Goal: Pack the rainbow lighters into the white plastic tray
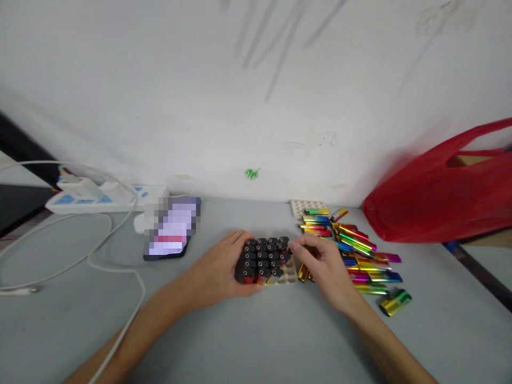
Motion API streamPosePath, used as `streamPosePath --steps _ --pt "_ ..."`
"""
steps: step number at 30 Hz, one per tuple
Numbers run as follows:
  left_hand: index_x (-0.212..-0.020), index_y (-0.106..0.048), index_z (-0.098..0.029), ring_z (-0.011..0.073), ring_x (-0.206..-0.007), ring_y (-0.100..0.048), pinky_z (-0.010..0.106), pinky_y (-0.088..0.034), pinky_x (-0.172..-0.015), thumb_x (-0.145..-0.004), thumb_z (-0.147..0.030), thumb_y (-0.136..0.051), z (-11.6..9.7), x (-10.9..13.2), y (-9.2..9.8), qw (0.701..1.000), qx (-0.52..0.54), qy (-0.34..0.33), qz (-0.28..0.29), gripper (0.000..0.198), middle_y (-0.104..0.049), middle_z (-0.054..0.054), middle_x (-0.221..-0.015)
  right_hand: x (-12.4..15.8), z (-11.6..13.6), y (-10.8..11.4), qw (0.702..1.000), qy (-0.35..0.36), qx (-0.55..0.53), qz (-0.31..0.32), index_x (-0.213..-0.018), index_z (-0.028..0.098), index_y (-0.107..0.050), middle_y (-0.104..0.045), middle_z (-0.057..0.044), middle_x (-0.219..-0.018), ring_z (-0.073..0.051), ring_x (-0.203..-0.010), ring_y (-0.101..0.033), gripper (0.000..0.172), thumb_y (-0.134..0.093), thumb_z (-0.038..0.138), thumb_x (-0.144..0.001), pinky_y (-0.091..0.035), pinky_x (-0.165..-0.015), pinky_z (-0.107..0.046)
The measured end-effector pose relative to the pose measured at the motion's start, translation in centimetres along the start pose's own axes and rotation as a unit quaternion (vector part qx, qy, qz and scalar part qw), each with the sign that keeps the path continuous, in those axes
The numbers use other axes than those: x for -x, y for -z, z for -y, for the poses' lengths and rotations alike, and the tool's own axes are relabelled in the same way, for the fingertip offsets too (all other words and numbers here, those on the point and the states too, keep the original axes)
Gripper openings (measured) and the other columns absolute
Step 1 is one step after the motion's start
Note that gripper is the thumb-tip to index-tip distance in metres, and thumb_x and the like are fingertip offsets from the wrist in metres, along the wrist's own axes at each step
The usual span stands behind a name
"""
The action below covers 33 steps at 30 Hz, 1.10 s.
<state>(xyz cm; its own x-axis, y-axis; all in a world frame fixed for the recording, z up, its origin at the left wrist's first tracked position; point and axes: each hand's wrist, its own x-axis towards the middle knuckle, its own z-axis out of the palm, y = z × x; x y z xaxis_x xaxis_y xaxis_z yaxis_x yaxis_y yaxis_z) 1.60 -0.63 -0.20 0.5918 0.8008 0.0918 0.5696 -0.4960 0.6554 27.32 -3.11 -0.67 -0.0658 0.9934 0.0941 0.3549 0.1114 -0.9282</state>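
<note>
head | left hand (224, 269) grip clamping tray (286, 276) side, tray sitting between both grips on tabletop (256, 341) | right hand (326, 266) grip pinching lighter (283, 244) cap, pile (360, 250) lying just right of it | lighter likely feeling light, stiff, slick; holding best at cap

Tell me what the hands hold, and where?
The left hand grips the lighter tray by its left edge; the right hand touches one lighter's top.
</note>
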Motion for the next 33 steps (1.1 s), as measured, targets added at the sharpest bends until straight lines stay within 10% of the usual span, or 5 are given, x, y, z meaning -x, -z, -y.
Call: streamPosePath --steps 19,33 --pt "-0.108 -0.063 -0.022 0.0337 -0.112 -0.066 0.044 -0.053 -0.101 -0.076 -0.03 -0.095 -0.21 0.06 0.12 1.0 0.001 0.002 -0.006 0.046 -0.069 0.006 -0.116 0.25 -0.13 -0.33 0.999 -0.012 -0.013 -0.032 -0.062 0.022 -0.056 -0.047 0.004 -0.058 -0.015 -0.058 -0.041 0.062 -0.063 0.066 -0.105 -0.029 -0.057 -0.032" --pt "-0.104 -0.062 -0.022 0.0333 -0.111 -0.066 0.043 -0.053 -0.097 -0.077 -0.028 -0.094 -0.3 -0.04 0.19 1.0 0.005 -0.002 -0.006 0.042 -0.067 0.006 -0.114 0.33 0.41 -0.18 0.991 -0.028 -0.133 -0.016 -0.079 0.021 -0.067 -0.056 0.002 -0.071 -0.016 -0.066 -0.048 0.046 -0.072 0.061 -0.101 -0.036 -0.061 -0.03"
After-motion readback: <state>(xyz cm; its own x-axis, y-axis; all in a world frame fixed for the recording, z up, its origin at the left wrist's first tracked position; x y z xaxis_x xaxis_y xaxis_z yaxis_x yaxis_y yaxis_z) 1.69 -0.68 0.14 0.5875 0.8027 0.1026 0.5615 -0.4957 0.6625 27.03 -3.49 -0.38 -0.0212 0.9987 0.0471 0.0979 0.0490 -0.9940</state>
